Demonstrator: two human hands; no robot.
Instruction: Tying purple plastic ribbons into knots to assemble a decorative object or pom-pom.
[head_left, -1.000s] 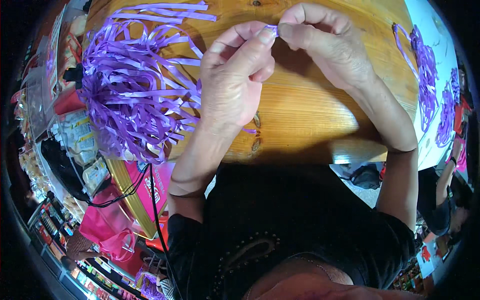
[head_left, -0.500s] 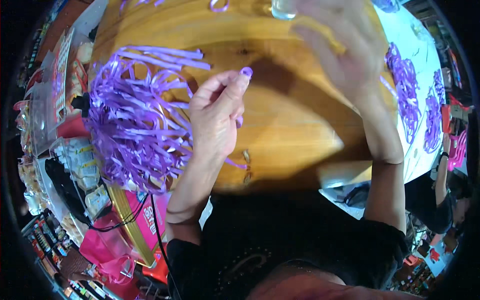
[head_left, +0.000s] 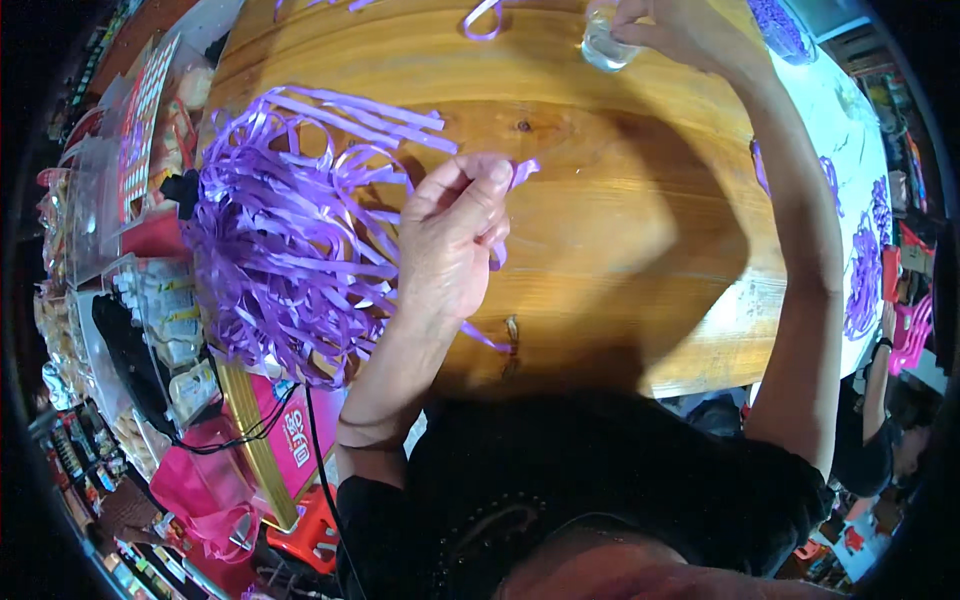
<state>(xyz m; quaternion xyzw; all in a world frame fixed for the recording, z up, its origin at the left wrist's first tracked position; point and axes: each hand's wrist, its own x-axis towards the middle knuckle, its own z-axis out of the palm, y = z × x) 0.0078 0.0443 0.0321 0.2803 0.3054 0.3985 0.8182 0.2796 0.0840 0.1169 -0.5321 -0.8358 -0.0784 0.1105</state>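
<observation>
My left hand (head_left: 452, 225) is closed, with thumb and forefinger pinching a purple ribbon (head_left: 524, 172). A short curled end sticks out past the fingertips, and more of the strip hangs below the palm. Beside this hand, on the left, spreads a big tangled heap of purple ribbon strips (head_left: 290, 240). At the far side of the wooden table (head_left: 610, 300), my right hand (head_left: 672, 35) has its fingers at the rim of a small clear glass (head_left: 606, 50). The fingertips overlap the glass, and some are hidden.
A ribbon loop (head_left: 483, 20) lies at the far edge. Purple ribbon bundles (head_left: 862, 280) rest on a white surface at right, where another person's arm (head_left: 876, 385) shows. Clear bins (head_left: 160, 310) line the left side, near a black cable (head_left: 315, 440) and a red stool (head_left: 310, 535).
My right hand has moved away from me to the glass; it was blurred by motion before. My left hand keeps its pinch, and the ribbon end now sticks out further. The view has shifted slightly.
</observation>
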